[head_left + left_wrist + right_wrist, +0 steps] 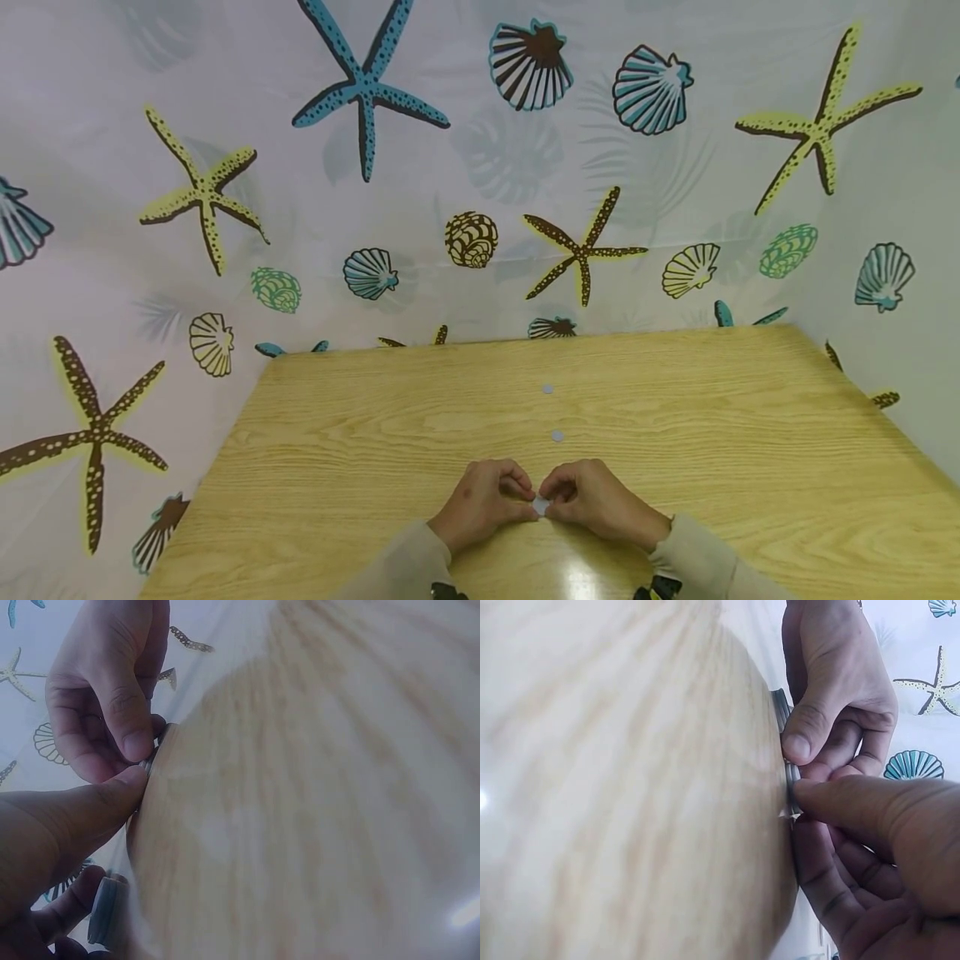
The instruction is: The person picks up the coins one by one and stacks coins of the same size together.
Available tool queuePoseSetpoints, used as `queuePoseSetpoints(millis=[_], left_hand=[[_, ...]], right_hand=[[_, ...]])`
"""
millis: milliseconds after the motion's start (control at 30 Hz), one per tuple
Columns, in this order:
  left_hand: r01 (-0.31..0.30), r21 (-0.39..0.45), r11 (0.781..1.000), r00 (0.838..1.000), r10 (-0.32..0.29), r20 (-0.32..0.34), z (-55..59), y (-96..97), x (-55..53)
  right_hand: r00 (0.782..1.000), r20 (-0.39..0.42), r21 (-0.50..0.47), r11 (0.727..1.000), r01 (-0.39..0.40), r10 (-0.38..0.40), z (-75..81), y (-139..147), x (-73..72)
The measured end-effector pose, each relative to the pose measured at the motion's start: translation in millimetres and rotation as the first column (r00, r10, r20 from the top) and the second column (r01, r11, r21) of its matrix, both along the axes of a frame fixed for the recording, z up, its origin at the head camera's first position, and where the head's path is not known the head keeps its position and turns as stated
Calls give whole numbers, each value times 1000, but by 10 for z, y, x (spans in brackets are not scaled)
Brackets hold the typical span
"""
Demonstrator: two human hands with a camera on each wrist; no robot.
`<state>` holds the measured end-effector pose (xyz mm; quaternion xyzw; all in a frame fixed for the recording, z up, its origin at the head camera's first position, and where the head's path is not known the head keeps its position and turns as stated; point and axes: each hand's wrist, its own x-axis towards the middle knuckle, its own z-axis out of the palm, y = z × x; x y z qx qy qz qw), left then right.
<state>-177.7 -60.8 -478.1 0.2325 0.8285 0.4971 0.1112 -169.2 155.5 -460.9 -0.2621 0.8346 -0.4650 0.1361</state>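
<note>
On the near middle of the table, both hands meet around a small pale grey disc. The left hand pinches its left side between thumb and bent fingers. From the other side the right hand does the same, its thumb and forefinger at the disc's right edge. Seen edge-on in the right wrist view, the disc looks thin and grey, with both thumbs close together on it. Fingers hide much of it in the left wrist view.
Two more small grey discs lie beyond the hands, a nearer disc and a farther disc, roughly in line. The wooden table ends at a cloth backdrop printed with starfish and shells, which also hangs at both sides.
</note>
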Motion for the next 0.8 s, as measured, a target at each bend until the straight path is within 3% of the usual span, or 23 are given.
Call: queuePoseSetpoints(millis=[300,800], left_hand=[[15,7,1000,999,-14,-29,-6,-2,-14],[-1,-2,1000,1000,1,-5,-4,2,3]], right_hand=[[1000,-9,6,1000,2,-2,3,-11,-1],[1000,0,7,1000,5,-5,-13,-27,-1]])
